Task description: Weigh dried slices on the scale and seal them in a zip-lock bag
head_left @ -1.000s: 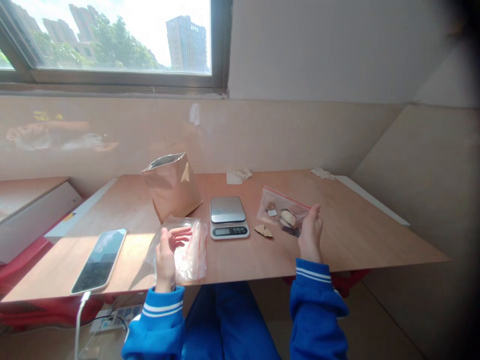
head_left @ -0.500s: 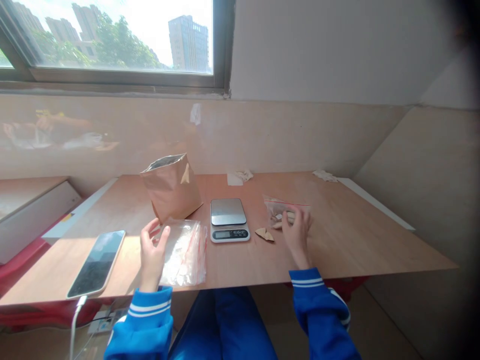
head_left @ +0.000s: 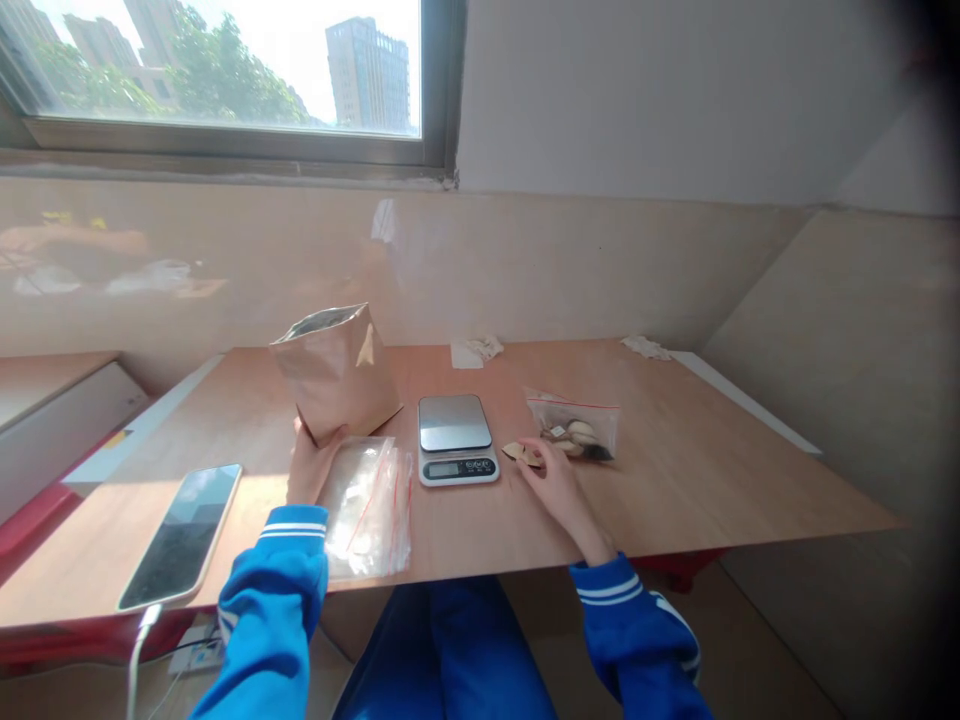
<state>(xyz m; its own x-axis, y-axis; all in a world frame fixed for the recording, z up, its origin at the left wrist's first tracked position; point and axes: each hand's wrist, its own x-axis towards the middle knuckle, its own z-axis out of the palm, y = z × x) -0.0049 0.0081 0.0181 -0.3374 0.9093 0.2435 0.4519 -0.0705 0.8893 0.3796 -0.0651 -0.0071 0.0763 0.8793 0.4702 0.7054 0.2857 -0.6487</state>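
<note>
The brown paper bag stands open on the surface, and the left hand is right at its bottom edge. The bag leans a bit, so a push there could tip it over and spill what is inside (the inside cannot be seen from here). The pile of clear zip bags lies just beside that hand and close to the front edge of the surface, so a bump from the blue sleeve could slide the pile off.

The small brown pieces lie between the scale and the filled zip bag. They are little and light, so a quick grab could flick one away.

The fingers of the left hand are loosely open and touch the base of the paper bag; they do not hold it. The right hand reaches to the brown pieces with its fingers close together at them, but whether they pinch one cannot be told. The phone lies far left with its cable hanging down.
</note>
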